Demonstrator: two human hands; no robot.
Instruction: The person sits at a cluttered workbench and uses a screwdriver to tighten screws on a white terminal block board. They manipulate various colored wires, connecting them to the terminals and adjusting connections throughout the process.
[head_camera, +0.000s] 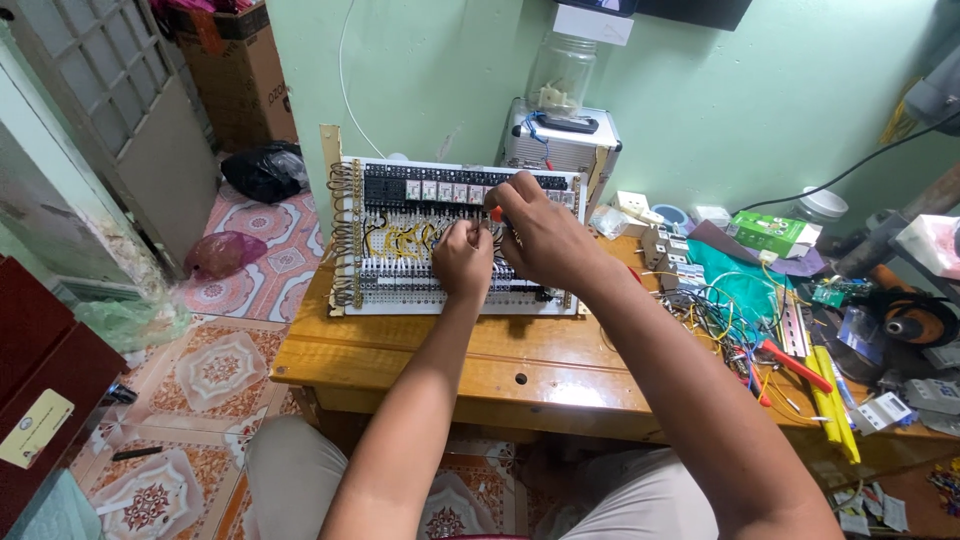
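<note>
A white electrical panel board (372, 300) with black relays, terminal rows and yellow and black wires leans on a wooden table (400, 352). My left hand (462, 259) is closed over wires in the middle of the board, fingers pinched together. My right hand (543, 234) grips a screwdriver with an orange handle (496, 213), its tip pointed into the board's middle rows. Both forearms reach forward from my lap.
To the right lie loose coloured wires (725, 310), a red-handled tool (795, 364), yellow tools (835, 400), breakers (668, 250) and a green box (768, 232). A silver case (560, 145) and a glass jar stand behind the board. Bags lie on the tiled floor at left.
</note>
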